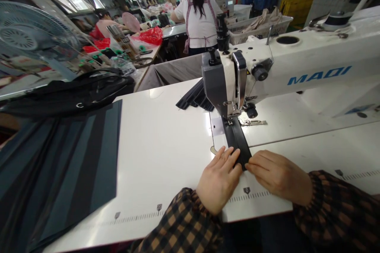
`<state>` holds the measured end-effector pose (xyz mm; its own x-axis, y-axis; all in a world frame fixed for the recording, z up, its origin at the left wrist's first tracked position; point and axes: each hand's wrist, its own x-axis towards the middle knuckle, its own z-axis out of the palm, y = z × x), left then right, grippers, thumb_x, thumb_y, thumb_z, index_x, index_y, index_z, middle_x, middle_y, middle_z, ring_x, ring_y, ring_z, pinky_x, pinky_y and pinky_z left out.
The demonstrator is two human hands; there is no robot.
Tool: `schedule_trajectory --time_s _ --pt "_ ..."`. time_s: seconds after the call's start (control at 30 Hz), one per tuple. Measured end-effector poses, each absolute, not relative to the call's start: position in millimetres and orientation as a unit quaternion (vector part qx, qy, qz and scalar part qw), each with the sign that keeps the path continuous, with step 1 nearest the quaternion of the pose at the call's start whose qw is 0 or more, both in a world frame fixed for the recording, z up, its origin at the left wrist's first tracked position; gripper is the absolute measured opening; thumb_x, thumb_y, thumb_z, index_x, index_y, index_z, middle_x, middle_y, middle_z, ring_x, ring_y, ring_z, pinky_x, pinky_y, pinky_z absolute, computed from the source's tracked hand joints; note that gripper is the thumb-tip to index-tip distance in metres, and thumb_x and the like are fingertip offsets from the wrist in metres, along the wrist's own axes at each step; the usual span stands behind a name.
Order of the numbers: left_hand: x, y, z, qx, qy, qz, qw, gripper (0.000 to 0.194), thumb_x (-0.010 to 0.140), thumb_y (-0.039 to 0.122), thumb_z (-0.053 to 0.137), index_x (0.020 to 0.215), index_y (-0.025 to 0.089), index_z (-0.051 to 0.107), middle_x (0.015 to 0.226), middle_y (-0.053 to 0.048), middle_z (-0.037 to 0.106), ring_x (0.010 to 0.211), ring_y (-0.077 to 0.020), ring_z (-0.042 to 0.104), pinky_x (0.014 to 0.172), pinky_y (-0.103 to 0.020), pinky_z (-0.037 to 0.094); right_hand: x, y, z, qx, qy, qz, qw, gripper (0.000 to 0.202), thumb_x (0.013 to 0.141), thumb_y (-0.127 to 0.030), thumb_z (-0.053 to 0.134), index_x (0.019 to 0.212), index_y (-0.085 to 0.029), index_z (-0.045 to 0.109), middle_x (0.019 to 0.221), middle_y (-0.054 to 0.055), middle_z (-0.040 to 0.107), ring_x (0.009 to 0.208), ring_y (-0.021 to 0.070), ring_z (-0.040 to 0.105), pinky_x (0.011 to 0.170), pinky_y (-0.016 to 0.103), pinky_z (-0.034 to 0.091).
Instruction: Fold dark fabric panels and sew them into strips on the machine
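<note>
A black fabric strip (pixel 238 138) with a lengthwise line down its middle runs from under the presser foot (pixel 230 121) of a white sewing machine (pixel 308 67) toward me. My left hand (pixel 220 178) rests on the strip's left side, fingers stretched out over it. At the strip's near right corner, my right hand (pixel 277 176) pinches the edge between thumb and fingers. The strip's near end is partly hidden by both hands. Behind the machine head lies a small bunch of dark strips (pixel 194 97).
Dark striped fabric pieces (pixel 80 162) cover the table's left side, with a black bag-like item (pixel 71 89) behind. A fan (pixel 32 33) stands at far left. A person (pixel 200 19) works ahead, back turned, near a white basket (pixel 258 29). A ruler scale (pixel 136 217) lines the table's front.
</note>
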<state>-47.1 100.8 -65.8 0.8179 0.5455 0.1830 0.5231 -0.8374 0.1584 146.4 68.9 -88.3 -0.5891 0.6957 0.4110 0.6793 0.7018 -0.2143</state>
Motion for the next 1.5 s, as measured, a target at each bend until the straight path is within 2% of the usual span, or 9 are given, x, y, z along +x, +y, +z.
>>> schedule_trajectory --time_s 0.23,0.43,0.53,0.67,0.83,1.03,1.13,1.23,1.5 --pt "-48 103 -63 0.956 0.267 0.114 0.031 0.016 0.087 0.018 0.041 0.093 0.014 0.055 0.110 -0.007 0.057 0.116 -0.0200 0.044 0.102 -0.036 0.035 146 72 -88 -0.399 -0.888 0.056 0.224 0.030 0.082 -0.007 0.037 0.108 -0.009 0.052 0.088 0.008 0.053 0.086 0.0192 0.049 0.074 0.036 0.047" --pt "-52 105 -69 0.967 0.232 0.100 0.028 0.016 0.088 0.015 0.039 0.096 0.013 0.053 0.112 -0.007 0.056 0.110 -0.0173 0.050 0.096 -0.028 0.042 142 72 -94 -0.389 -0.894 0.046 0.216 0.030 0.085 -0.012 0.034 0.108 -0.009 0.052 0.090 0.010 0.053 0.086 0.0201 0.048 0.074 0.037 0.047" --pt "-55 107 -69 0.966 0.228 0.101 0.062 0.018 0.088 0.016 0.036 0.098 0.013 0.052 0.113 -0.008 0.056 0.109 -0.0173 0.051 0.088 -0.028 0.048 141 72 -94 -0.389 -0.894 0.045 0.216 0.029 0.085 -0.012 0.033 0.105 -0.010 0.054 0.088 0.009 0.053 0.084 0.0195 0.048 0.073 0.036 0.047" --pt "-55 122 -68 0.930 0.269 0.175 0.177 0.017 0.087 0.019 0.039 0.096 0.018 0.053 0.109 -0.005 0.058 0.103 -0.0132 0.055 0.086 -0.023 0.049 139 73 -92 -0.385 -0.895 0.037 0.222 0.028 0.084 -0.011 0.034 0.103 -0.009 0.055 0.086 0.009 0.054 0.081 0.0189 0.049 0.071 0.035 0.047" --pt "-39 149 -74 0.889 0.374 0.214 0.156 0.032 0.085 0.020 0.043 0.116 0.016 0.044 0.123 -0.009 0.048 0.116 -0.0191 0.044 0.098 -0.036 0.040 140 72 -88 -0.387 -0.894 0.049 0.223 0.031 0.083 -0.009 0.035 0.108 -0.008 0.053 0.088 0.010 0.054 0.083 0.0196 0.049 0.071 0.035 0.046" --pt "-28 151 -83 0.911 0.338 0.204 0.120 0.031 0.088 0.018 0.036 0.117 0.016 0.045 0.127 -0.010 0.045 0.122 -0.0202 0.037 0.101 -0.037 0.038 139 79 -87 -0.405 -0.881 0.073 0.234 0.029 0.078 -0.006 0.039 0.100 -0.012 0.056 0.088 0.008 0.053 0.083 0.0189 0.049 0.070 0.034 0.046" --pt "-30 146 -85 0.898 0.356 0.229 0.124 0.032 0.088 0.018 0.036 0.119 0.017 0.041 0.126 -0.009 0.047 0.117 -0.0178 0.043 0.095 -0.034 0.044 139 89 -90 -0.413 -0.874 0.076 0.245 0.029 0.077 -0.006 0.041 0.101 -0.013 0.056 0.085 0.007 0.052 0.082 0.0180 0.048 0.071 0.034 0.046" --pt "-33 143 -88 0.877 0.386 0.260 0.118 0.027 0.086 0.022 0.042 0.112 0.017 0.046 0.118 -0.008 0.052 0.108 -0.0171 0.051 0.091 -0.033 0.047 139 99 -91 -0.417 -0.870 0.082 0.249 0.028 0.076 -0.006 0.042 0.099 -0.014 0.056 0.085 0.006 0.052 0.082 0.0175 0.047 0.072 0.034 0.045" --pt "-37 156 -84 0.911 0.346 0.207 0.085 0.031 0.086 0.018 0.041 0.115 0.015 0.048 0.117 -0.009 0.051 0.113 -0.0195 0.045 0.096 -0.035 0.043 139 118 -91 -0.411 -0.888 0.024 0.207 0.026 0.079 -0.007 0.040 0.100 -0.012 0.054 0.086 0.007 0.051 0.080 0.0188 0.044 0.073 0.035 0.042"
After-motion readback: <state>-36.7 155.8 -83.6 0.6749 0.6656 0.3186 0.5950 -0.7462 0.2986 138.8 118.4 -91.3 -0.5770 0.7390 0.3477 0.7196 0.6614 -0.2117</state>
